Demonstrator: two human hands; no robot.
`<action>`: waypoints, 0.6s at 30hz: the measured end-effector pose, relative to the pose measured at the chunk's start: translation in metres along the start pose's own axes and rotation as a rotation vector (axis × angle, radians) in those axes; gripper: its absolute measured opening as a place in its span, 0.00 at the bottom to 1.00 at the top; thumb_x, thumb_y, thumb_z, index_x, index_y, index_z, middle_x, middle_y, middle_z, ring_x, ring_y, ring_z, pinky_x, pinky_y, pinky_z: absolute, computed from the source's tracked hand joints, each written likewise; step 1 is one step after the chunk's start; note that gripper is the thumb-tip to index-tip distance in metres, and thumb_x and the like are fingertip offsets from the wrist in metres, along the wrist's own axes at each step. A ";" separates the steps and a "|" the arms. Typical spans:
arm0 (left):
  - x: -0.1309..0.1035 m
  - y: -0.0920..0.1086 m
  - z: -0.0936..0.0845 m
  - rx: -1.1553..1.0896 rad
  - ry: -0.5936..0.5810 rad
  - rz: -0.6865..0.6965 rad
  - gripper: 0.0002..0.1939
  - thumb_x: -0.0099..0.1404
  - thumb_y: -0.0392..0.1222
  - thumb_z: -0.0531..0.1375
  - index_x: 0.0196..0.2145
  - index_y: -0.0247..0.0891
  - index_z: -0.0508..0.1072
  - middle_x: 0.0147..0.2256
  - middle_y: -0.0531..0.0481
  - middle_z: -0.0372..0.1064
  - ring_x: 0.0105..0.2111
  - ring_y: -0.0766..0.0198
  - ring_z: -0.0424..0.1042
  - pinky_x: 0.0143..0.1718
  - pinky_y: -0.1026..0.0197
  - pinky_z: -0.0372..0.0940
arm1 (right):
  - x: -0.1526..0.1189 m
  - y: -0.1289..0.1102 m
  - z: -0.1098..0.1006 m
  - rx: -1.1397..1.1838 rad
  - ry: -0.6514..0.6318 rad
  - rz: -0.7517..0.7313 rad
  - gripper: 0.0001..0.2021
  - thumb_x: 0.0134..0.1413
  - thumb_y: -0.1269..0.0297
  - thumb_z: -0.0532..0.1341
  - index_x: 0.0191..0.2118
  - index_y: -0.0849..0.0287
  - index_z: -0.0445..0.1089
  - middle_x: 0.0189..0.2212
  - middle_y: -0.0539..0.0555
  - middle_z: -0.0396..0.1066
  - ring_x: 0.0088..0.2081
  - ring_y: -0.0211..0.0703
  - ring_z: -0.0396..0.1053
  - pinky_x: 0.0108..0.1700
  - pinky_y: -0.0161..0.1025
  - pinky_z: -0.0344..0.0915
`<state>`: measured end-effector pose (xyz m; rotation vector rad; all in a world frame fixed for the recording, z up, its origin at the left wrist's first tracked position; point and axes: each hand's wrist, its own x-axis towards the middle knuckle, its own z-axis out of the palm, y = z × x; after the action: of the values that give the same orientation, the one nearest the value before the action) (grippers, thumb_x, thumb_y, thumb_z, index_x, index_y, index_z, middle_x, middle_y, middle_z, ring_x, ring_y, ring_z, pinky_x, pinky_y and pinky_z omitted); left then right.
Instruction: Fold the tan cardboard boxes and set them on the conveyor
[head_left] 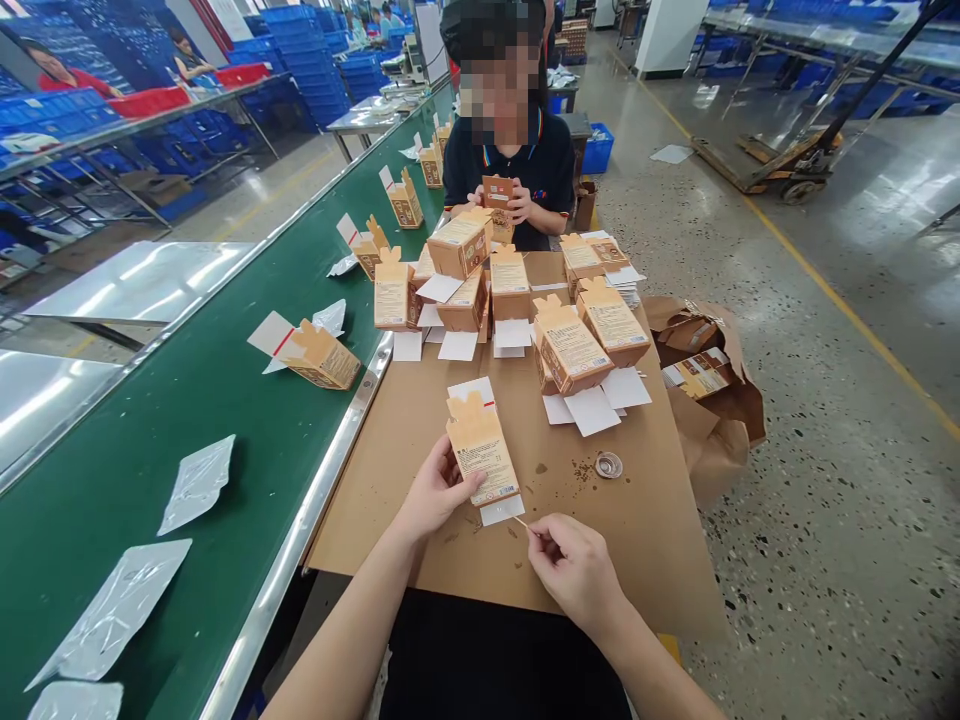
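Head view: left hand [437, 490] closed round a flat-looking brown box [486, 455], thumb on the printed front, fingers behind. Box sits over the near-middle of the cardboard sheet [397, 450], tilted a bit, white flaps out at top and bottom. Right hand [574, 562] pinched narrow on a thin stick [523, 523], tip at the corner of the bottom flap; can't tell if touching. Small clear cup [608, 465] on the sheet, right of the box, dark specks [582, 472] just beside it. Piled boxes [459, 246] with white flaps at the far end, more boxes [574, 345] to the right. Green belt [251, 520] along the left, carrying silver packets [199, 484] and open-topped cartons [328, 358]. Paper bag [716, 455] on the floor at right. Co-worker [551, 165] opposite, both hands on another box [498, 192].
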<state>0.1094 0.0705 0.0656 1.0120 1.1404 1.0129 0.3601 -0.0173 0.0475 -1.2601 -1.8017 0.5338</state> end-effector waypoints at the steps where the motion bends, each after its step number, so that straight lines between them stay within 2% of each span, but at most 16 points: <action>1: -0.003 0.000 0.000 0.009 -0.007 0.010 0.42 0.56 0.61 0.88 0.61 0.43 0.81 0.57 0.37 0.88 0.59 0.39 0.88 0.62 0.41 0.82 | -0.002 -0.002 -0.007 -0.004 0.004 0.006 0.14 0.73 0.72 0.60 0.34 0.52 0.75 0.25 0.48 0.77 0.24 0.38 0.75 0.30 0.31 0.72; 4: -0.018 0.000 0.001 0.089 -0.018 0.048 0.42 0.53 0.52 0.89 0.61 0.45 0.81 0.54 0.39 0.87 0.56 0.41 0.88 0.60 0.42 0.83 | -0.013 -0.007 -0.036 -0.013 0.022 0.039 0.14 0.77 0.71 0.62 0.35 0.52 0.78 0.25 0.48 0.77 0.24 0.37 0.75 0.30 0.30 0.74; 7: -0.033 -0.003 0.005 0.210 -0.020 0.073 0.36 0.53 0.46 0.87 0.58 0.48 0.84 0.52 0.40 0.88 0.52 0.39 0.88 0.56 0.41 0.83 | -0.027 -0.008 -0.061 -0.007 0.045 0.123 0.15 0.80 0.65 0.63 0.36 0.52 0.81 0.25 0.48 0.77 0.23 0.38 0.74 0.29 0.31 0.75; 9: -0.039 -0.005 0.008 0.247 -0.008 0.073 0.32 0.53 0.44 0.86 0.55 0.49 0.87 0.49 0.40 0.88 0.49 0.37 0.88 0.53 0.40 0.83 | -0.035 -0.008 -0.070 0.004 0.063 0.173 0.16 0.80 0.61 0.65 0.36 0.52 0.82 0.24 0.49 0.77 0.22 0.39 0.74 0.28 0.32 0.76; 15: -0.037 -0.012 0.018 0.278 0.028 0.131 0.27 0.54 0.43 0.83 0.52 0.51 0.89 0.42 0.44 0.89 0.43 0.40 0.87 0.47 0.42 0.82 | -0.037 -0.014 -0.068 0.036 0.112 0.161 0.17 0.80 0.61 0.66 0.34 0.52 0.82 0.23 0.48 0.75 0.21 0.38 0.73 0.27 0.31 0.74; 18: -0.035 -0.009 0.005 0.333 0.121 0.166 0.26 0.53 0.42 0.83 0.51 0.51 0.87 0.41 0.44 0.88 0.44 0.37 0.88 0.49 0.40 0.82 | -0.035 -0.010 -0.068 0.032 0.143 0.181 0.18 0.81 0.57 0.66 0.34 0.52 0.83 0.23 0.49 0.75 0.22 0.38 0.73 0.28 0.30 0.74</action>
<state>0.1113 0.0341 0.0654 1.3414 1.3728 1.0470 0.4156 -0.0613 0.0786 -1.4116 -1.5643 0.5554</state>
